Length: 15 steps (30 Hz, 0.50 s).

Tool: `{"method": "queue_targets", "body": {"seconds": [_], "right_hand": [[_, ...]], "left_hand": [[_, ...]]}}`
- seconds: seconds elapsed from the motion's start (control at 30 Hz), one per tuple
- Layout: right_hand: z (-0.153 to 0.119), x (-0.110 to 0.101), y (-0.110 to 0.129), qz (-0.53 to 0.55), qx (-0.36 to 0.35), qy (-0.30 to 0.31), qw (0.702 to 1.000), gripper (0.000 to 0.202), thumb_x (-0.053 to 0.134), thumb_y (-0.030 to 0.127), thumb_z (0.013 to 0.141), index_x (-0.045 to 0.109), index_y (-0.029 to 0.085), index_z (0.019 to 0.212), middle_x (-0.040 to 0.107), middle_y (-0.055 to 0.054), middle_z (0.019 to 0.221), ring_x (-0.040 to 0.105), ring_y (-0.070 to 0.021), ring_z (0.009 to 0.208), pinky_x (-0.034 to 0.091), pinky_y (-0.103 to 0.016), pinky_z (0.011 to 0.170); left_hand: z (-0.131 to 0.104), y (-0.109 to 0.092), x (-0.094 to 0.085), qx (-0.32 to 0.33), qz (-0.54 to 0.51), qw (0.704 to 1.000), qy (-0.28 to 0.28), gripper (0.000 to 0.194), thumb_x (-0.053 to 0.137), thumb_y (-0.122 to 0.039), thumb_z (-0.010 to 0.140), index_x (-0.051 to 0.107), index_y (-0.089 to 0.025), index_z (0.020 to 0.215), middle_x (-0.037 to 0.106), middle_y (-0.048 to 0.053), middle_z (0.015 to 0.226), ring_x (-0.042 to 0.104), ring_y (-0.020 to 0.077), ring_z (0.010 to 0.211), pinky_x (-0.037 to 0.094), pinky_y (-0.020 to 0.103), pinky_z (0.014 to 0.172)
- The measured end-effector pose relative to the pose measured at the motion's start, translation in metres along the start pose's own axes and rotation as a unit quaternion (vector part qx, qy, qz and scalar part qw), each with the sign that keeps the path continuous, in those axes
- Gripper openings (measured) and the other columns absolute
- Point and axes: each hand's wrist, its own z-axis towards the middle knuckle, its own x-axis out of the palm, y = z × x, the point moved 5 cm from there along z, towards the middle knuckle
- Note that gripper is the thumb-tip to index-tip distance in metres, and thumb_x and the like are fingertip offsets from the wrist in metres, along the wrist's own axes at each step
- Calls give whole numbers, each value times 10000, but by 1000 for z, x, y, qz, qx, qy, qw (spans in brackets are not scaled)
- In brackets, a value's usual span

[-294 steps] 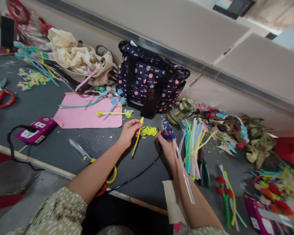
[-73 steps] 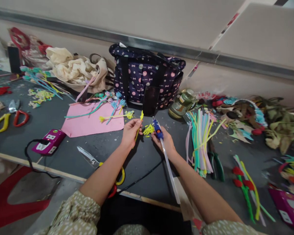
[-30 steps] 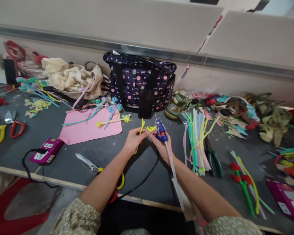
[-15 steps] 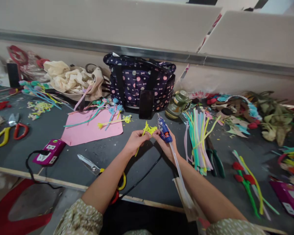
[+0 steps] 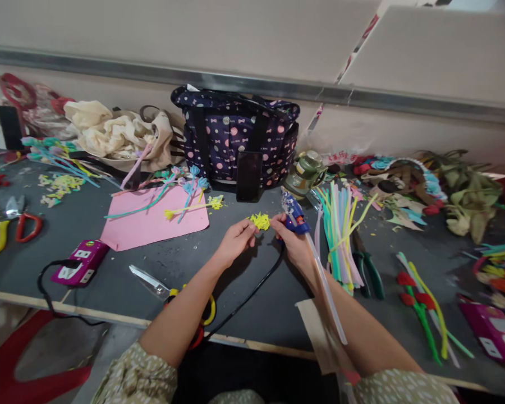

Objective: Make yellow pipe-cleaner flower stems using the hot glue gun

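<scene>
My right hand (image 5: 293, 240) is wrapped round a blue hot glue gun (image 5: 293, 213), its nozzle pointing away from me and a long clear glue stick (image 5: 326, 289) trailing out of the back along my forearm. My right fingertips reach toward a small heap of bright yellow fuzzy clippings (image 5: 260, 221) on the dark table. On the heap's left side, my left hand (image 5: 237, 242) has its fingers pinched together close to the clippings. Whatever lies between those fingers is too small or hidden to make out.
Scissors (image 5: 149, 280) lie by my left forearm, near the glue gun's black cord (image 5: 252, 294). A phone (image 5: 248, 177) leans on a patterned bag (image 5: 219, 134). Pink paper (image 5: 151, 230) lies left; bundled pipe cleaners (image 5: 339, 241), green-handled pliers (image 5: 368, 269) and a jar (image 5: 305, 174) are right.
The yellow pipe cleaner that showed in my left hand is no longer visible. My right hand and the glue gun have shifted slightly right, away from my left hand. The view has moved a little.
</scene>
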Motion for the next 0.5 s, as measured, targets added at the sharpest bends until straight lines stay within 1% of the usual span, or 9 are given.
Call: {"method": "queue_targets", "body": {"seconds": [0.2,0.27,0.4,0.5], "right_hand": [[1,-2,0,31,7,-4,999,244,721,381,704,558,207,759,567,21,751,437,-95,546,386,-250,520],[1,-2,-2,30,8,-6,999,243,721,380,701,558,207,753,573,18,755,439,-95,545,388,-250,518],[2,-3,-3,15,16,-5,1000,250,719,397,697,574,199,744,543,26,693,429,-92,532,387,-243,506],[2,-3,-4,24,23,-7,999,265,732,395,685,576,197,767,554,24,715,434,-90,535,384,-237,496]], "left_hand": [[-1,-1,2,-17,41,999,15,319,511,-464,841,575,-163,756,480,-33,464,319,60,373,193,185,387],[-1,-1,3,-19,52,998,14,294,504,-436,842,571,-167,742,482,-35,459,328,61,371,206,185,391],[-1,-1,3,-15,72,997,8,248,503,-384,830,574,-170,727,490,-39,462,338,59,366,227,187,401],[-1,-1,3,-8,85,996,6,231,501,-367,828,579,-173,730,496,-43,472,344,58,369,240,189,410]]}}
